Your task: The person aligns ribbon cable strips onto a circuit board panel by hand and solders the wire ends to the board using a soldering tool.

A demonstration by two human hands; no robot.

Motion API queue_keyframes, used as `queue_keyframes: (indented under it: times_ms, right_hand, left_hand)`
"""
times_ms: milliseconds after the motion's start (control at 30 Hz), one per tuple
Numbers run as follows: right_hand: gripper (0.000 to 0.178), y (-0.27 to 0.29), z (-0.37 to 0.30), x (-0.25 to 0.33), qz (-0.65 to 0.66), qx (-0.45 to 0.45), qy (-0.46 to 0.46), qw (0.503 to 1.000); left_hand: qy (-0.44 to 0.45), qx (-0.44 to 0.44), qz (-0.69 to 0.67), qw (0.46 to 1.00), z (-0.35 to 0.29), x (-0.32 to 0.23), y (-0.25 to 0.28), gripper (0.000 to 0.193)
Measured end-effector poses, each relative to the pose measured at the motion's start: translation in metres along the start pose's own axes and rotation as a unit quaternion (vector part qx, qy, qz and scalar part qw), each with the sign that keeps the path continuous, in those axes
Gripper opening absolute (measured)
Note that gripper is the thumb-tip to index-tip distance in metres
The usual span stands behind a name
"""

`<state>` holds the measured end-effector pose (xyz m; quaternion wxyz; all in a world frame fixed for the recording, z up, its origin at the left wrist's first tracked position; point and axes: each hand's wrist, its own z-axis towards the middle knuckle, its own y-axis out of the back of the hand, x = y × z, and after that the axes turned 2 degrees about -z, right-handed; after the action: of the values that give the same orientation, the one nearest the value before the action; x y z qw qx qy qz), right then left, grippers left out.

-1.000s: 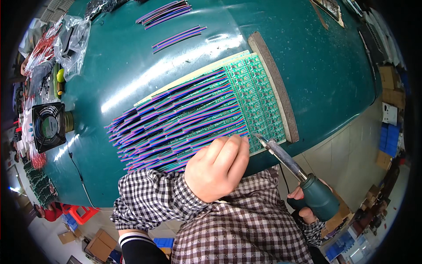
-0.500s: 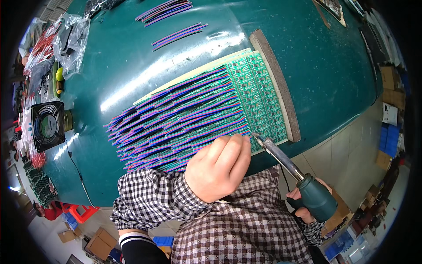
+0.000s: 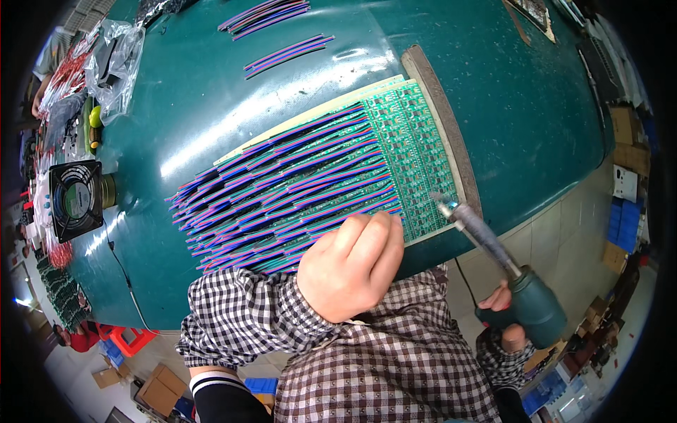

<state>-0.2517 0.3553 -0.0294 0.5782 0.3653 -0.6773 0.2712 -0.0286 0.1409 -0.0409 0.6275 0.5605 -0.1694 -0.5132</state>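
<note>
The left hand [image 3: 350, 264] rests curled on the near edge of the green circuit-board panel [image 3: 416, 151], pinning its purple ribbon wires [image 3: 282, 190] flat, while the right hand [image 3: 502, 302] grips a soldering iron [image 3: 493, 268], tip poised over the panel's near right corner.

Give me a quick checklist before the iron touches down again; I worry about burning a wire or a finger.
1. Soldering iron gripped by its handle in the right hand: ok.
2. Tip over the green circuit boards, near their lower right corner: ok.
3. Tip on the exact pad: cannot tell, too small and blurred.
4. Left hand curled at the lower edge of the wires, apart from the tip: ok, though close.
5. Wires lying in even rows across the boards: ok.
6. What the left hand pinches: cannot tell, hidden under the fingers.
</note>
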Motion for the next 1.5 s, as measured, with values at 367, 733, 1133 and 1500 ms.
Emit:
queue_keyframes:
  times_ms: [367, 733, 1133, 1500]
  right_hand:
    - [0.082, -0.002, 0.009, 0.016, -0.153, 0.119, -0.011, 0.981]
    - [0.065, -0.007, 0.007, 0.021, -0.253, 0.157, -0.006, 0.955]
    - [0.063, -0.009, 0.009, 0.023, -0.258, 0.175, -0.001, 0.950]
    - [0.063, -0.009, 0.007, 0.023, -0.229, 0.160, -0.015, 0.960]
  left_hand:
    - [0.003, 0.002, -0.020, 1.000, 0.000, 0.003, 0.000, 0.039]
    - [0.000, 0.001, -0.005, 1.000, -0.001, 0.000, 0.000, 0.037]
    - [-0.009, -0.024, 0.024, 0.999, -0.001, -0.002, -0.005, 0.035]
    - [-0.009, -0.024, 0.022, 0.999, -0.001, -0.002, -0.005, 0.036]
